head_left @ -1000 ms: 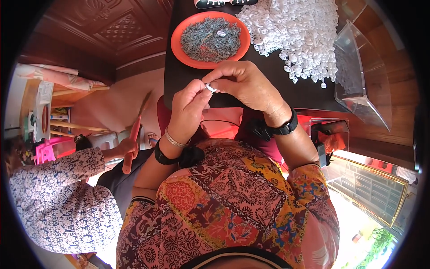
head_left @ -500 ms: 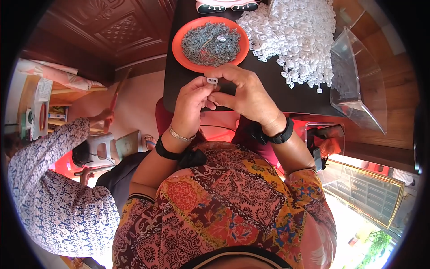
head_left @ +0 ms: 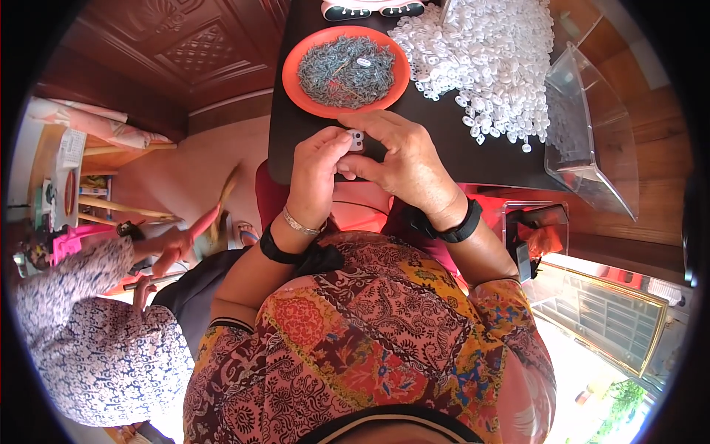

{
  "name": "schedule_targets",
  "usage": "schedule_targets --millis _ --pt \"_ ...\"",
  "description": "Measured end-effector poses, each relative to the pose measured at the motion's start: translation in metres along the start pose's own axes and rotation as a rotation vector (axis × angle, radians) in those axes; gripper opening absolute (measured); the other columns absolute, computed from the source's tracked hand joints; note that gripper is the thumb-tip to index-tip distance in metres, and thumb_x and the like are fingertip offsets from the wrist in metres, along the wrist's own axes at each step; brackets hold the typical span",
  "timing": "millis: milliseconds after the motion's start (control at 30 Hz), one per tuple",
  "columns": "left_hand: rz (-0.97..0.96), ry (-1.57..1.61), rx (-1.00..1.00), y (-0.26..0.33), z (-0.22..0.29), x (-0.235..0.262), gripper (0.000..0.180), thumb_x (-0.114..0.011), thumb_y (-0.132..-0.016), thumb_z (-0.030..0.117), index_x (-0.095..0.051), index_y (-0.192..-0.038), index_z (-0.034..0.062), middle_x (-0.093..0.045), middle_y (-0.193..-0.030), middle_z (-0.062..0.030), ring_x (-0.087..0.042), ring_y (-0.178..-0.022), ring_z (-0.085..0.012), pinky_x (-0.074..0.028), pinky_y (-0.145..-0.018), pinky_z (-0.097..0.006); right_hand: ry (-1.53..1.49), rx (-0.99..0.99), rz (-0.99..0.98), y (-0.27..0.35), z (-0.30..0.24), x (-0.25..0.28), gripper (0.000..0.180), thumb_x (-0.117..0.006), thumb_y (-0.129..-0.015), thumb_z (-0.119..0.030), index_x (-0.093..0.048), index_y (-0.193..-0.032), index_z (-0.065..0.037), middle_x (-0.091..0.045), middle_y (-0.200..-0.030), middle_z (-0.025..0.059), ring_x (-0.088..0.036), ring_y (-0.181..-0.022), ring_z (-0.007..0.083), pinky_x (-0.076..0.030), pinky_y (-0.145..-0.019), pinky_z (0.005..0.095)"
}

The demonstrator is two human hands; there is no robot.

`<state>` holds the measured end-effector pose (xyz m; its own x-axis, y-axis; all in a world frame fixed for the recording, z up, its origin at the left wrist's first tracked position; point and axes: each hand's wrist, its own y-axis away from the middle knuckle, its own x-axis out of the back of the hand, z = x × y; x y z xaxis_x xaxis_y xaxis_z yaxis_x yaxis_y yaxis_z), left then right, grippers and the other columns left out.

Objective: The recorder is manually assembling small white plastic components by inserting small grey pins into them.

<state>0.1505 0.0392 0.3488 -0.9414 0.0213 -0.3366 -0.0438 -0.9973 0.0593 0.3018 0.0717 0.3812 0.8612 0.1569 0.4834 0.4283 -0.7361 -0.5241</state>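
Note:
Just in front of the table's near edge, both hands are close together. My left hand [head_left: 316,169] pinches a small white plastic piece with two holes [head_left: 356,140] between thumb and fingers. My right hand [head_left: 407,159] curls around the same piece, its index finger above and its thumb below, close to the left fingertips; whatever its fingertips grip is hidden. Beyond the hands stands an orange plate [head_left: 294,92] with a heap of small grey pieces [head_left: 344,70]. One white piece [head_left: 363,62] lies on that heap.
A big pile of similar white pieces [head_left: 488,63] covers the far right of the dark table [head_left: 436,152]. A clear plastic bin [head_left: 592,148] lies beside it. Pink-and-black shoes [head_left: 373,9] sit at the far edge. To my left, another person's arm [head_left: 166,248] holds a long-handled object.
The white piece has turned in my fingers and its two holes now show larger. The other person's arm has swung lower and towards me with the long-handled object.

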Motion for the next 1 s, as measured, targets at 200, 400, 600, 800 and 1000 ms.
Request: schedule_targets --millis 200,400,600,800,1000 --pt "0.002 0.053 -0.037 0.006 -0.001 -0.001 0.032 -0.051 -0.095 0.025 -0.063 -0.099 -0.0034 -0.065 -0.083 -0.0053 -0.058 -0.068 -0.0093 -0.045 -0.060 -0.024 0.102 0.032 -0.049 0.001 -0.006 -0.002 0.033 -0.075 -0.070 -0.007 -0.064 -0.102 -0.003 -0.067 -0.089 0.0143 -0.065 -0.077 0.0320 -0.054 -0.067 0.0381" --pt "-0.042 0.053 -0.084 0.012 -0.002 0.004 0.032 -0.049 -0.096 0.023 -0.063 -0.099 -0.0049 -0.065 -0.081 -0.0062 -0.055 -0.066 -0.0098 -0.044 -0.062 -0.024 0.023 0.006 -0.027 0.005 -0.007 -0.009 0.030 -0.074 -0.073 -0.007 -0.063 -0.100 -0.003 -0.067 -0.084 0.0138 -0.066 -0.074 0.0318 -0.054 -0.064 0.0371" --pt "0.033 0.050 -0.134 0.018 0.001 0.000 0.030 -0.050 -0.095 0.022 -0.064 -0.095 -0.0049 -0.063 -0.078 -0.0054 -0.054 -0.065 -0.0102 -0.044 -0.061 -0.024 -0.016 0.049 -0.001 0.008 -0.007 -0.012 0.026 -0.074 -0.075 -0.008 -0.063 -0.098 -0.004 -0.067 -0.082 0.0120 -0.067 -0.073 0.0304 -0.054 -0.062 0.0352" --pt "0.010 -0.036 -0.081 0.019 -0.004 0.009 0.029 -0.051 -0.095 0.021 -0.064 -0.095 -0.0044 -0.063 -0.079 -0.0047 -0.054 -0.066 -0.0093 -0.043 -0.060 -0.023 -0.016 0.042 -0.002 0.014 0.002 -0.021 0.027 -0.074 -0.076 -0.009 -0.062 -0.099 -0.004 -0.067 -0.084 0.0114 -0.067 -0.074 0.0286 -0.055 -0.062 0.0334" --pt "0.126 -0.126 -0.157 0.023 0.011 0.011 0.028 -0.050 -0.095 0.021 -0.063 -0.091 -0.0025 -0.058 -0.074 -0.0015 -0.052 -0.064 -0.0075 -0.042 -0.058 -0.023 -0.110 -0.045 0.041 0.008 -0.013 -0.030 0.035 -0.078 -0.075 -0.007 -0.063 -0.106 -0.002 -0.069 -0.097 0.0118 -0.071 -0.082 0.0214 -0.056 -0.070 0.0280"
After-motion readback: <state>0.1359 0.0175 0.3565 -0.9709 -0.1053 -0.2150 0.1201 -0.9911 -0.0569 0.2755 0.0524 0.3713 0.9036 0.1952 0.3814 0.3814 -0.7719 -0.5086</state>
